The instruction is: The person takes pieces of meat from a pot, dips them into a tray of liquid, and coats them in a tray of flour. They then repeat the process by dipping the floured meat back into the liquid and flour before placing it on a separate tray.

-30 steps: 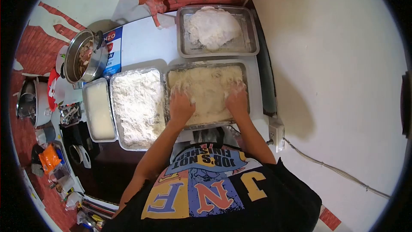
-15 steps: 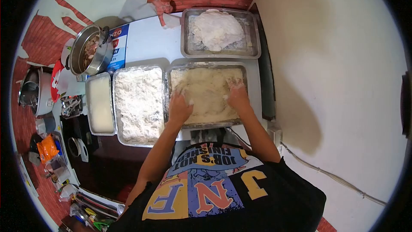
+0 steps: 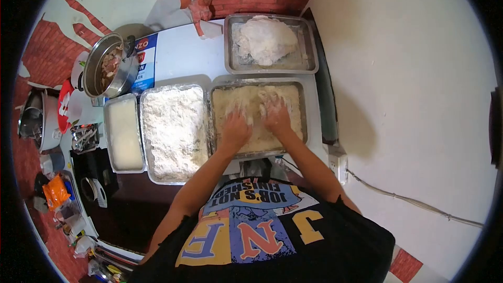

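Both hands are in a metal tray [image 3: 214, 126] of pale yellowish crumbs [image 3: 257, 137]. My left hand [image 3: 237, 124] lies palm down on the left half, its dusted fingers stretched forward and partly sunk in the crumbs. Just to its right, my right hand [image 3: 275, 113] rests with fingers apart, thickly coated at the tips. Whether anything lies under the crumbs is hidden. Left of this tray stands a tray of white flour [image 3: 175, 126]. Beyond it is a narrower tray of milky liquid [image 3: 124, 133]. Behind, another tray [image 3: 246, 67] holds flour-coated pieces [image 3: 266, 39].
A steel pot [image 3: 123, 76] with raw meat inside stands at the back left, beside a blue and white box [image 3: 146, 65]. A wall closes off the right side, with a socket [image 3: 339, 167] and cable [image 3: 403, 196]. Utensils [image 3: 85, 137] stand further left.
My hands have come closer together near the middle of the crumb tray. The left moved right and the right moved left. The view has shifted slightly.
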`<action>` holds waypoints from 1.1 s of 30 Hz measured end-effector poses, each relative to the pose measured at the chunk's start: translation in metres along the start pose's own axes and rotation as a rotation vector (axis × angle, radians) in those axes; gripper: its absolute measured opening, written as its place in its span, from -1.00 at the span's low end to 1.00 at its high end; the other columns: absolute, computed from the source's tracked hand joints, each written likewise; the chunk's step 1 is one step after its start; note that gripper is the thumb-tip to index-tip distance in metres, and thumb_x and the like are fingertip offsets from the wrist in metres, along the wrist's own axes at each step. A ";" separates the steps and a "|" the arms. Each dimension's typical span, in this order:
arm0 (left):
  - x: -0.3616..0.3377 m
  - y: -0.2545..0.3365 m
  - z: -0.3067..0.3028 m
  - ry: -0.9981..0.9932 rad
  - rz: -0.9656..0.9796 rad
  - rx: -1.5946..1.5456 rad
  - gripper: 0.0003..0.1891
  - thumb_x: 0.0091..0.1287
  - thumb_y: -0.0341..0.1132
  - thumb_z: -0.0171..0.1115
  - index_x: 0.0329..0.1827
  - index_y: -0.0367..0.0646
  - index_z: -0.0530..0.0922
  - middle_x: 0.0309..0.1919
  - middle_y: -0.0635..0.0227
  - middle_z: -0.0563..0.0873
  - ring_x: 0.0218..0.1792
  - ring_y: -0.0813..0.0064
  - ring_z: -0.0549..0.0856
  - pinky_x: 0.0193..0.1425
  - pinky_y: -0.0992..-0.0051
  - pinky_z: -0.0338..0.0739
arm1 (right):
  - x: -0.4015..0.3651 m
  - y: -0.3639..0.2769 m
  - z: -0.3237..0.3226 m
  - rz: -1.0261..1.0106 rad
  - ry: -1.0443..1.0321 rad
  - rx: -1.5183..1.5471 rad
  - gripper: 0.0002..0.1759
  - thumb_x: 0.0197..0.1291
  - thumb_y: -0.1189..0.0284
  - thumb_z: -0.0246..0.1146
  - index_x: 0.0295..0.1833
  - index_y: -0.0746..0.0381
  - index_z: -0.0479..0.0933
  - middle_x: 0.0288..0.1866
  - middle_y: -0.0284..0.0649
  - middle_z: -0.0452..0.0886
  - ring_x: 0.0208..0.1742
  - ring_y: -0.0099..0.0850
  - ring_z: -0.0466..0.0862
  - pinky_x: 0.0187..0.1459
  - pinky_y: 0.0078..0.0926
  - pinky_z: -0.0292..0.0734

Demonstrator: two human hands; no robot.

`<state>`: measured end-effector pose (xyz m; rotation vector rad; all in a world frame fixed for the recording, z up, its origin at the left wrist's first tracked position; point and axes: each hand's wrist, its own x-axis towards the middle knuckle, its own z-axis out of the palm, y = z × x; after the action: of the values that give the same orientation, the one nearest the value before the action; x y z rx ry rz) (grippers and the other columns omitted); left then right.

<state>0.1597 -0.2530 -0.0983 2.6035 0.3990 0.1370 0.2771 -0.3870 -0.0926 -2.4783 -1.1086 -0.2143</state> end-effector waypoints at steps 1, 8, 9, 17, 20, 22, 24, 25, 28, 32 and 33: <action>0.010 0.001 0.008 0.055 -0.014 0.003 -0.31 0.10 -0.27 0.25 0.37 -0.24 0.36 0.34 -0.12 0.37 0.28 -0.13 0.41 0.38 0.05 0.27 | 0.001 -0.005 0.006 0.058 0.000 -0.058 -0.44 0.25 0.31 0.14 0.38 0.13 0.37 0.34 0.04 0.42 0.30 0.09 0.41 0.31 0.02 0.28; 0.069 -0.006 0.043 0.359 0.134 0.032 -0.37 0.10 -0.34 0.19 0.34 -0.15 0.42 0.34 -0.01 0.38 0.30 -0.06 0.40 0.38 0.05 0.25 | 0.022 -0.002 0.044 0.226 -0.146 -0.134 -0.39 0.23 0.24 0.12 0.42 0.03 0.32 0.45 0.00 0.29 0.37 0.07 0.34 0.40 0.10 0.12; 0.072 -0.005 0.042 0.381 0.142 0.022 -0.38 0.10 -0.34 0.19 0.32 -0.15 0.44 0.33 0.01 0.39 0.31 -0.05 0.40 0.38 0.05 0.25 | 0.025 -0.003 0.036 0.201 -0.183 -0.164 -0.41 0.24 0.24 0.11 0.42 0.03 0.32 0.45 0.00 0.29 0.37 0.06 0.34 0.39 0.10 0.14; 0.048 -0.011 0.055 0.270 0.158 -0.037 -0.45 0.18 -0.37 0.11 0.31 -0.20 0.44 0.30 0.03 0.44 0.32 -0.11 0.37 0.40 0.01 0.19 | 0.010 0.002 0.035 0.218 -0.186 -0.033 -0.29 0.16 0.22 0.18 0.42 0.22 0.28 0.47 0.03 0.25 0.39 0.10 0.28 0.45 0.10 -0.02; 0.050 -0.011 0.047 0.228 0.115 -0.039 -0.46 0.18 -0.38 0.10 0.29 -0.26 0.45 0.31 0.03 0.44 0.30 -0.11 0.38 0.38 -0.01 0.20 | 0.013 -0.005 0.024 0.161 0.091 0.030 -0.30 0.13 0.24 0.19 0.40 0.23 0.31 0.43 0.05 0.30 0.35 0.14 0.33 0.43 0.14 -0.01; 0.053 -0.008 0.047 0.202 0.078 -0.059 -0.47 0.18 -0.39 0.09 0.28 -0.28 0.46 0.32 0.03 0.43 0.30 -0.11 0.39 0.37 -0.02 0.21 | -0.007 -0.013 0.031 0.168 0.095 -0.129 -0.31 0.11 0.26 0.20 0.39 0.21 0.34 0.40 0.07 0.34 0.32 0.17 0.36 0.41 0.18 0.01; 0.057 -0.010 0.044 0.272 0.083 -0.140 -0.48 0.20 -0.38 0.09 0.29 -0.26 0.45 0.32 0.03 0.43 0.30 -0.10 0.39 0.35 -0.04 0.22 | -0.013 -0.022 0.030 0.227 0.021 -0.127 -0.32 0.10 0.29 0.21 0.39 0.17 0.35 0.38 0.10 0.36 0.30 0.18 0.38 0.39 0.22 0.02; 0.057 -0.013 0.041 0.302 0.078 -0.178 -0.48 0.22 -0.37 0.09 0.29 -0.24 0.45 0.32 0.02 0.43 0.30 -0.10 0.39 0.35 -0.04 0.22 | -0.012 -0.027 0.029 0.256 -0.023 -0.121 -0.33 0.10 0.30 0.21 0.39 0.15 0.35 0.37 0.11 0.37 0.29 0.19 0.40 0.39 0.24 0.03; 0.057 -0.019 0.030 0.292 0.137 0.089 -0.44 0.20 -0.29 0.12 0.33 -0.06 0.44 0.26 0.05 0.45 0.26 0.02 0.42 0.31 0.03 0.29 | -0.010 -0.029 0.023 0.231 -0.100 -0.107 -0.34 0.12 0.31 0.19 0.40 0.10 0.35 0.37 0.12 0.38 0.30 0.18 0.39 0.38 0.28 0.02; 0.057 -0.011 0.019 0.231 0.102 0.169 -0.45 0.20 -0.30 0.11 0.33 -0.07 0.44 0.26 0.09 0.45 0.25 0.04 0.42 0.27 0.03 0.31 | -0.024 -0.017 0.047 0.214 -0.044 -0.168 -0.31 0.13 0.28 0.15 0.45 0.03 0.30 0.43 0.03 0.32 0.34 0.11 0.35 0.38 0.30 -0.02; 0.059 -0.010 0.020 0.220 0.099 0.176 -0.45 0.20 -0.31 0.11 0.33 -0.07 0.44 0.26 0.10 0.46 0.24 0.05 0.42 0.25 0.04 0.31 | -0.016 -0.016 0.041 0.189 0.019 -0.205 -0.32 0.13 0.29 0.16 0.43 0.07 0.32 0.41 0.04 0.35 0.29 0.15 0.39 0.35 0.30 0.04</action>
<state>0.2164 -0.2359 -0.1193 2.7926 0.3734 0.4440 0.2531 -0.3712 -0.1294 -2.7364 -0.8759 -0.3074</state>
